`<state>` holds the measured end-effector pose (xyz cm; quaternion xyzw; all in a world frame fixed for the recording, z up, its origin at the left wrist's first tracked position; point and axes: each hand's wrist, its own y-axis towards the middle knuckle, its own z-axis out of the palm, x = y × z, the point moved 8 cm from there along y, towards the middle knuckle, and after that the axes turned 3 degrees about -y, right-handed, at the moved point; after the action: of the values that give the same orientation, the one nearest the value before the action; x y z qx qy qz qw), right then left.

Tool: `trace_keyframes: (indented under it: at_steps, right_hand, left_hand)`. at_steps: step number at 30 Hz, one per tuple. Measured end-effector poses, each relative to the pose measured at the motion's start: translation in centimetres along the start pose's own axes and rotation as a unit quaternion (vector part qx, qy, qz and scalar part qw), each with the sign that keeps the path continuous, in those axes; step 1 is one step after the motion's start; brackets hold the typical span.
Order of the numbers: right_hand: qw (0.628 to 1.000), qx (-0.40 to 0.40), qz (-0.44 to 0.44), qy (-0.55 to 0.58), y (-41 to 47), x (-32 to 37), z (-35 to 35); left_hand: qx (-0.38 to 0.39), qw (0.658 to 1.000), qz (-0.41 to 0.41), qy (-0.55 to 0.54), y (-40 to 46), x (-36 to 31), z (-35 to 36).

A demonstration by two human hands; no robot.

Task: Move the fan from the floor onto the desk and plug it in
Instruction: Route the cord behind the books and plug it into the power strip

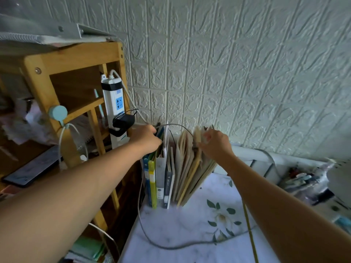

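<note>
My left hand (pixel 145 136) is closed around the end of a thin grey cable (pixel 178 125), just right of the white power strip (pixel 114 103) fixed upright on the wooden shelf. The cable arcs over the books to my right hand (pixel 214 143), which pinches it near the top of a leaning stack of books (pixel 190 164). A black adapter (pixel 123 121) sits in a lower socket of the strip; a blue socket above it is free. Another grey cable (pixel 171 245) lies looped across the flowered desk cover (pixel 190 224). A white rounded shape (pixel 340 179) at the right edge may be the fan.
The wooden shelf (pixel 57 76) stands left of the desk, with a phone (pixel 30 173) on its lower board. Upright folders (pixel 157 179) stand against the wall. A white rail (pixel 266 158) and clutter of pens (pixel 300 179) lie at the right.
</note>
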<state>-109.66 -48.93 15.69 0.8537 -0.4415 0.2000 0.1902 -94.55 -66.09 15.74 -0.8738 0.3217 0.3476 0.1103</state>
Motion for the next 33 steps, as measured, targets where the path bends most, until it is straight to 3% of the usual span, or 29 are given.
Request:
trace_keyframes:
  at_steps: [16,27,33]
  right_hand:
    - [0.991,-0.014,0.132,-0.016,-21.0,-4.6,-4.5]
    - [0.983,-0.044,0.178,0.009,-30.5,-12.3,-9.1]
    - [0.984,-0.016,0.18,-0.003,-34.7,-19.4,-12.8]
  left_hand:
    - [0.184,0.977,0.106,-0.015,-15.4,-2.6,4.3]
    - [0.25,0.96,0.116,-0.047,-25.4,-7.9,9.8]
    - [0.255,0.96,0.102,-0.048,-32.4,-11.7,15.3]
